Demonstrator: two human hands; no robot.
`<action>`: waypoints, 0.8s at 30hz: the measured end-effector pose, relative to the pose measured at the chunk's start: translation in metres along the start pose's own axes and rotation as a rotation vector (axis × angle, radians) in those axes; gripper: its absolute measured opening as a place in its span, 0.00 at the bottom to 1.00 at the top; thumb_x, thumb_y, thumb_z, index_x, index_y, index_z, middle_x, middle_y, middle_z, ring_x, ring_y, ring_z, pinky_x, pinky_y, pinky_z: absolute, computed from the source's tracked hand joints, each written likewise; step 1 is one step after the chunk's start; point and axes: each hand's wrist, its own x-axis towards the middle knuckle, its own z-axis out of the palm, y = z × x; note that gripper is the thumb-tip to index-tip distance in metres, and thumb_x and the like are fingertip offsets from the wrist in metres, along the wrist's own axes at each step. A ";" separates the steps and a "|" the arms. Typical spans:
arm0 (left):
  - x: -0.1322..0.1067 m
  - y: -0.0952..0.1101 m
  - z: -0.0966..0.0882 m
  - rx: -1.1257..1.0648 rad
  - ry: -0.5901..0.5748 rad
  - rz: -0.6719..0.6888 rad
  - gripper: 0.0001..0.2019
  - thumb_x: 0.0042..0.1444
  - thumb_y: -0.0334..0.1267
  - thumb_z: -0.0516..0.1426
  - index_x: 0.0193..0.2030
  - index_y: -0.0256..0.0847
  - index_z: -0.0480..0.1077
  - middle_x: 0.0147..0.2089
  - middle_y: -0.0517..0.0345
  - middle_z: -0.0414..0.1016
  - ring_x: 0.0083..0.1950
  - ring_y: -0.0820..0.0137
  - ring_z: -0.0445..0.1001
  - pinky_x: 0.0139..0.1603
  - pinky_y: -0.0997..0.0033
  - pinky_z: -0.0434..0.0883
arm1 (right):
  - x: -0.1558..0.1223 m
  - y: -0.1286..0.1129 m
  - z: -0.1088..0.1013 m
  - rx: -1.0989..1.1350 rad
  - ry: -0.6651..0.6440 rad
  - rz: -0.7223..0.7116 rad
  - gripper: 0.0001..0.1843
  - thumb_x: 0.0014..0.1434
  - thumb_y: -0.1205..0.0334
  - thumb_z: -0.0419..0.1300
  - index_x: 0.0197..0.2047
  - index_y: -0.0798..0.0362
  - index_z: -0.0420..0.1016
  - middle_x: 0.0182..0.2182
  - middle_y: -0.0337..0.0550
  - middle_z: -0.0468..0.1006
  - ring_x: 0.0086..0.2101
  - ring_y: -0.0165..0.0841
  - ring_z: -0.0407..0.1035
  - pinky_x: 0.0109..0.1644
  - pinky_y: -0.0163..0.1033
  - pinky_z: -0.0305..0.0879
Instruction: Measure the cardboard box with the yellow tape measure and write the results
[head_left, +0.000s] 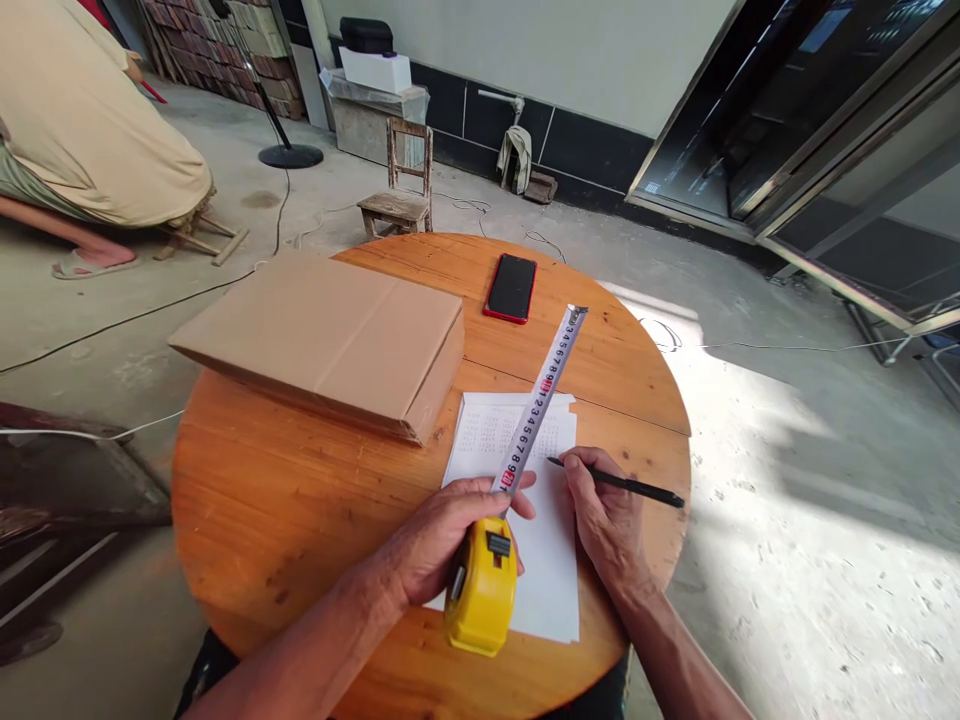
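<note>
A yellow tape measure (pixel 480 590) is in my left hand (pixel 457 520), with the thumb on its white blade (pixel 536 410). The blade sticks out past the 20 mark, away from me and to the right, over the papers. My right hand (pixel 611 510) pinches a black pen (pixel 637 487), its tip pointing left above the sheets. Under both hands lie white papers (pixel 544 590), the top one covered with rows of small writing I cannot read. A closed brown cardboard box (pixel 322 330) lies flat to the left of the papers.
The round wooden table (pixel 300 510) carries a red-edged phone (pixel 511 287) at its far side. Behind it stands a small wooden chair (pixel 397 190). A person in light clothing (pixel 105 120) sits at the upper left. Thin cables (pixel 135 315) cross the floor.
</note>
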 end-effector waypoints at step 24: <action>0.002 -0.001 -0.002 0.001 -0.007 0.015 0.10 0.56 0.37 0.53 0.34 0.33 0.72 0.58 0.39 0.66 0.23 0.74 0.74 0.22 0.75 0.65 | 0.000 0.000 0.000 0.002 0.003 0.011 0.10 0.60 0.54 0.54 0.33 0.52 0.70 0.21 0.36 0.68 0.20 0.27 0.59 0.21 0.33 0.54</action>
